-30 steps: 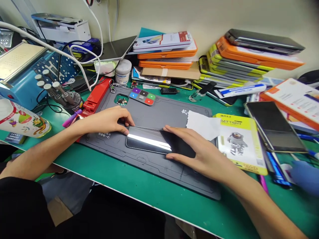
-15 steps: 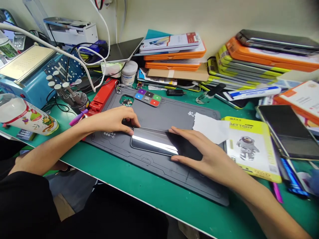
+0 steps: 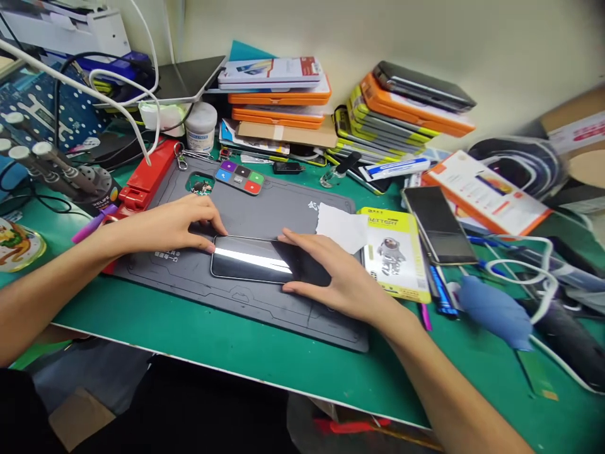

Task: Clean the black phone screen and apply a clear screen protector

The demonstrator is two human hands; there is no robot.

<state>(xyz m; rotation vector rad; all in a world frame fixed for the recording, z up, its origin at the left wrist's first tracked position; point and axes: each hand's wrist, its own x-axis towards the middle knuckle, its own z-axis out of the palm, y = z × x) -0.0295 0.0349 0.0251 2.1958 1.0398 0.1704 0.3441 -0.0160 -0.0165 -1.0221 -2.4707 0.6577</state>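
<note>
In the middle of the frame we see a dark phone (image 3: pixel 250 260) lying flat, glossy side up, on a grey work mat (image 3: pixel 265 208), a bright strip of light reflected along its glass. The left hand (image 3: pixel 172 222) comes in from the left and rests palm down on the mat, its fingertips curled onto the phone's left end, a light pinning touch and not a closed grip. The right hand (image 3: pixel 338 277) lies spread over the phone's right end, index finger along the far edge and thumb along the near edge, so that we judge the two hands are bracing the phone flat and steady between them; neither hand lifts it. Just to the right of the right hand a white wipe (image 3: pixel 341 226) lies on the mat's corner, touching a yellow battery box (image 3: pixel 394 255), probably kept close for handy reach. At the mat's upper left sit a small tray of coloured squares (image 3: pixel 239 177) and a red tool (image 3: pixel 144 176) along its edge. Further right lies another dark phone (image 3: pixel 438 224), and towards the upper middle, against the wall, stand stacks of orange and yellow boxes (image 3: pixel 401 110). A blue glove (image 3: pixel 496 311) lies on the green table (image 3: pixel 198 331) at the right.
</note>
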